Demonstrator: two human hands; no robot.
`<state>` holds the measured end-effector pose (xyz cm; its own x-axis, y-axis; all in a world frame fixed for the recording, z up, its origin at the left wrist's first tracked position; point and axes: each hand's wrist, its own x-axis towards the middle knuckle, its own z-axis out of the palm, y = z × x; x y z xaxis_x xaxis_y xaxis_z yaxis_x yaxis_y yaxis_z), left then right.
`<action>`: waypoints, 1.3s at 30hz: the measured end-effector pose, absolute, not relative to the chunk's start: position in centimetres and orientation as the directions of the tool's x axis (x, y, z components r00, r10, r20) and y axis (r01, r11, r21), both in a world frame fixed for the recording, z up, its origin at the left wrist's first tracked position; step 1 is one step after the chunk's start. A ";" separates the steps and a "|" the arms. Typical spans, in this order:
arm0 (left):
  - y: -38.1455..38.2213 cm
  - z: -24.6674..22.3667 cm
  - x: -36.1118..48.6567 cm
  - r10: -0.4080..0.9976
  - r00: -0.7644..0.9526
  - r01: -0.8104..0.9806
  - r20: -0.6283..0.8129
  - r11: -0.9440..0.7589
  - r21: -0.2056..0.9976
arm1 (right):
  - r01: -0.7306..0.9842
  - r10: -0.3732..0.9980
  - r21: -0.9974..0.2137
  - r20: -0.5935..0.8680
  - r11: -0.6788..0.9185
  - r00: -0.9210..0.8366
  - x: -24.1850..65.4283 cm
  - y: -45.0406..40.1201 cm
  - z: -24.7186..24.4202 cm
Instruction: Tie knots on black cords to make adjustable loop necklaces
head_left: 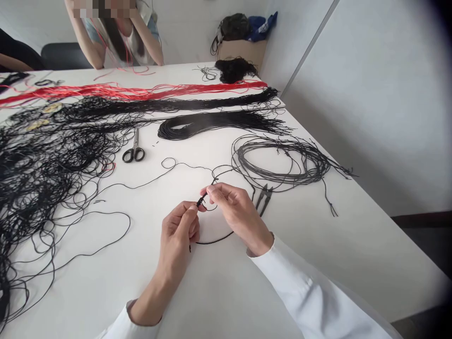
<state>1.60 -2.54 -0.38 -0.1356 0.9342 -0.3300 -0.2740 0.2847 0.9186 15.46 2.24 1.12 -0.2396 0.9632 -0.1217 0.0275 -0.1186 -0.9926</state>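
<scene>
Near the middle of our white desk (226, 301), both hands work close together over a black braided cord (202, 201). Our left hand (178, 230) is closed, thumb and fingers pinching the cord's stiff short section, and our right hand (235, 214) grips the same section from the other side between thumb and forefinger. That section tilts up from the left fingertips and points toward about 1 o'clock. From the pinch, the braided part loops down toward 6 o'clock and ends just below our left hand, while a thin thread (148, 179) trails toward 10 o'clock into a large black tangle (35, 174).

Just beside our right hand at 2 o'clock lie small black snips (264, 197), with a loose cord coil (278, 162) beyond them. Scissors (134, 150) rest at 10 o'clock, and black bundles (215, 123) and red strands (134, 92) stretch across toward 12 o'clock. The desk's right edge (388, 214) runs diagonally, well apart from our hands, toward 3 o'clock. A person (120, 42) leans at the far side.
</scene>
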 end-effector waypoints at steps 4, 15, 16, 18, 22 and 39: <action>-2.5 -0.3 1.6 0.930 -0.130 -0.288 -0.344 0.297 0.911 | 0.025 0.966 -0.990 -0.138 -0.136 -0.219 15.5 2.4 1.0; -2.5 -0.2 1.6 0.933 -0.111 -0.283 -0.343 0.301 0.911 | -0.017 0.956 -0.987 -0.152 -0.162 -0.250 15.2 2.2 1.2; -2.5 -0.2 1.6 0.934 -0.108 -0.278 -0.340 0.300 0.913 | -0.018 0.956 -0.986 -0.154 -0.164 -0.251 15.2 2.2 1.2; -2.5 -0.1 1.6 0.935 -0.109 -0.266 -0.336 0.298 0.917 | -0.020 0.954 -0.986 -0.155 -0.166 -0.255 15.3 2.2 1.3; -2.5 0.0 1.5 0.935 -0.117 -0.252 -0.336 0.299 0.920 | -0.006 0.954 -0.986 -0.161 -0.168 -0.254 15.3 2.1 1.5; -2.5 -0.3 1.6 0.932 -0.152 -0.330 -0.328 0.265 0.906 | 0.097 0.965 -0.984 -0.166 -0.149 -0.205 15.4 2.2 1.4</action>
<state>1.56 -2.48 -0.32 -0.1519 0.9325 -0.3278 -0.3301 0.2647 0.9061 15.39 2.17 1.41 -0.2046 0.9646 -0.1662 0.0965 -0.1491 -0.9841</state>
